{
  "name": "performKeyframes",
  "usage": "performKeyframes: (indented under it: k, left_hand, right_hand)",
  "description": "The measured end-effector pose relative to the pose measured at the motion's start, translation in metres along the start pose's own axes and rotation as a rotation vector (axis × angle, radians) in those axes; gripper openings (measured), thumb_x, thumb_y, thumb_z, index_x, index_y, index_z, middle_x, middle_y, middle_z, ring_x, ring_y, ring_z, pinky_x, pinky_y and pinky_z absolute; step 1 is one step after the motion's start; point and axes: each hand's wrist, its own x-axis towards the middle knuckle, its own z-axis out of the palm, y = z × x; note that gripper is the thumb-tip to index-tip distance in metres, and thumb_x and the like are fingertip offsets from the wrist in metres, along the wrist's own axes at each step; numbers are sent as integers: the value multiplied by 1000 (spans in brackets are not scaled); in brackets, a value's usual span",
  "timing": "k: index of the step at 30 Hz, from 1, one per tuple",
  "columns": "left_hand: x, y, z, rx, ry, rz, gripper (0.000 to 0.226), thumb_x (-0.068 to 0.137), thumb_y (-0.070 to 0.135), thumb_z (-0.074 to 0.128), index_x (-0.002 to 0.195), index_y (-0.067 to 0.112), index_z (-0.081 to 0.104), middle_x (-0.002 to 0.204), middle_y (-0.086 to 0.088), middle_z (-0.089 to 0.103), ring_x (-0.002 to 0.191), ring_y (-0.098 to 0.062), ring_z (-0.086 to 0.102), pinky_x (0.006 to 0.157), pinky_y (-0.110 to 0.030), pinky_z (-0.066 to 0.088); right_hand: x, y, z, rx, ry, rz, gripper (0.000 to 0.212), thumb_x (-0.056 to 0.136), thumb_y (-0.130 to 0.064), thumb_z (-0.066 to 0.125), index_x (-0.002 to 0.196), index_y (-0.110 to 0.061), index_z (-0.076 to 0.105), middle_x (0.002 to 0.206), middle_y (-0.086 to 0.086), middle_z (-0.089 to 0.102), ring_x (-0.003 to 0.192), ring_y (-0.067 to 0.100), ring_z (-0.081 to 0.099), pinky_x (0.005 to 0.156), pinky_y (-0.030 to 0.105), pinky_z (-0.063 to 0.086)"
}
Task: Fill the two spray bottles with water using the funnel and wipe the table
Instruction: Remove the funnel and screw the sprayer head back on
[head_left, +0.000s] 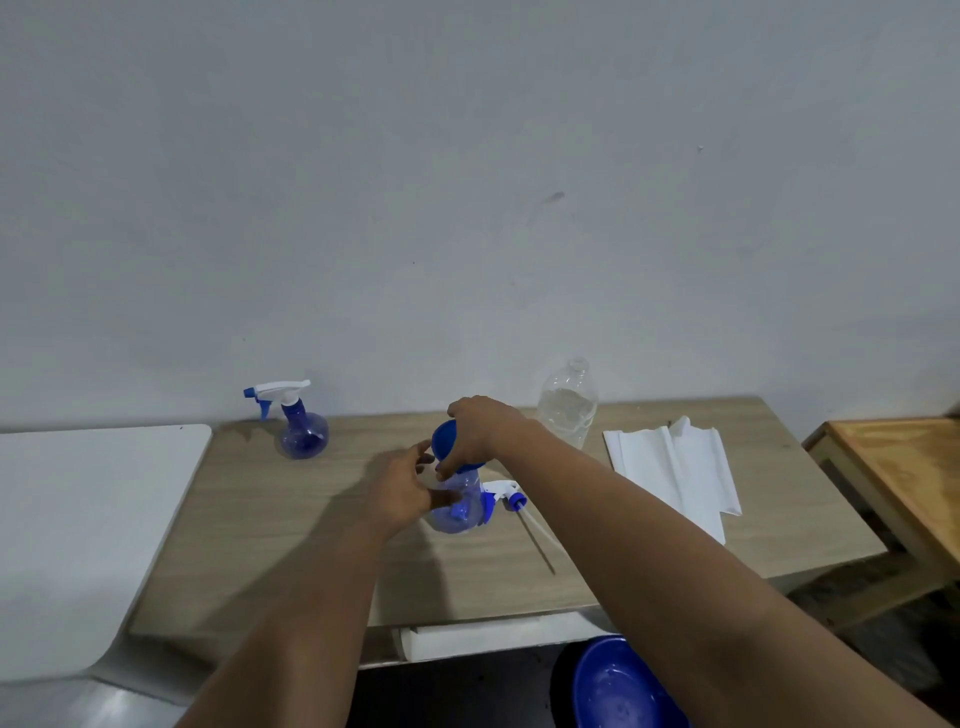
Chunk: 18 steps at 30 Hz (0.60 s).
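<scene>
Spray bottle in hand: a clear, blue-tinted round bottle (457, 506) stands upright near the middle of the counter (291, 525), its spray top off.
Funnel: a blue funnel (448, 439) sits in the mouth of this bottle, tilted a little to the left.
Right grip: the right hand (480, 428) comes over from above, its fingers curled round the funnel's rim and grasping it.
Left grip: the left hand (408, 488) is at the bottle's left side, fingers and thumb curved round its shoulder and holding it steady.
Loose spray top: a white and blue trigger head (501, 496) lies on its side just right of the bottle, its thin tube (537, 540) trailing toward the counter's front edge.
Second spray bottle: a blue bottle with its trigger top on (298, 423) stands behind and well left of the held bottle, by the wall.
Water bottle: a clear, uncapped plastic bottle (567, 405) stands behind and right of the held bottle.
Paper towels: white folded sheets (675, 467) lie farther right.
Basin: a blue basin (618, 686) sits below the counter's front edge.
</scene>
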Motion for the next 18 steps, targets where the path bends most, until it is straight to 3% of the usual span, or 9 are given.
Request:
performKeyframes:
  k: [3, 6, 11, 15, 18]
  left_hand:
    - [9, -6, 9, -5, -26, -25, 83, 65, 32, 95, 136, 20, 55, 129, 4, 63, 119, -17, 59, 97, -37, 52]
    - [15, -7, 16, -18, -45, -29, 59, 73, 27, 90, 121, 27, 56, 116, 6, 60, 106, -15, 58, 87, -28, 45]
    - [26, -10, 23, -33, -51, -6, 66, 70, 30, 91, 130, 25, 63, 124, 6, 67, 115, -16, 63, 100, -36, 52]
    - [32, -11, 27, -64, -40, -7, 49, 68, 31, 91, 111, 37, 68, 111, 14, 72, 109, -10, 66, 94, -29, 52]
    - [36, -15, 29, -115, -44, -14, 49, 64, 37, 91, 107, 42, 68, 109, 18, 73, 105, -4, 66, 96, -33, 53]
  right_hand:
    - [5, -2, -4, -30, -25, -21, 88, 67, -57, 88, 138, -18, 56, 131, 4, 60, 112, 26, 62, 92, 42, 58]
    - [7, -2, -18, -31, -64, -22, 79, 68, -59, 85, 131, -19, 60, 127, 3, 63, 108, 26, 63, 90, 42, 59]
    - [3, 10, -56, 212, -48, 39, 70, 82, -50, 78, 135, -14, 50, 127, 6, 58, 104, 27, 59, 80, 38, 55]
    - [15, 25, -52, 412, 104, 114, 83, 79, -52, 80, 141, -14, 40, 126, 7, 56, 110, 29, 60, 94, 46, 58]
    - [31, 33, -23, 557, 177, 150, 80, 78, -53, 80, 135, -14, 40, 121, 4, 57, 106, 27, 61, 93, 44, 58]
